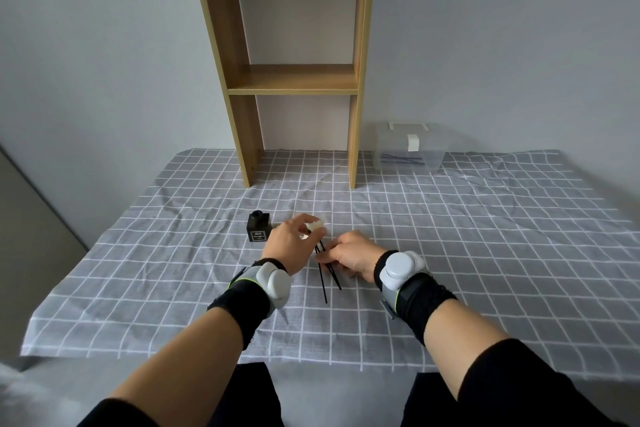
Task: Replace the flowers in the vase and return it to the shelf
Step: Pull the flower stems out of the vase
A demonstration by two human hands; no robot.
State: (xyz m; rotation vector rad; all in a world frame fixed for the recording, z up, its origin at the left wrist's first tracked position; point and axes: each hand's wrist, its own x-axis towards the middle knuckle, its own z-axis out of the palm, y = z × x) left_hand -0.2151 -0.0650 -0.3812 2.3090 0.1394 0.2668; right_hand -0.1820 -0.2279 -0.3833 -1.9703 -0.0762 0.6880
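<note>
Both grips pinch the flowers (317, 236): the left hand (289, 246) at the white blooms, the right hand (351, 255) on black stems running toward 5 o'clock. At 10 o'clock, just beside the left hand, the black vase (259, 227) stands upright on the tabletop (485, 253), mouth empty.

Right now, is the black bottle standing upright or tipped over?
Upright. The black bottle sits on its flat base on the checked cloth, neck pointing up, label facing the camera, just left of the left hand.
</note>
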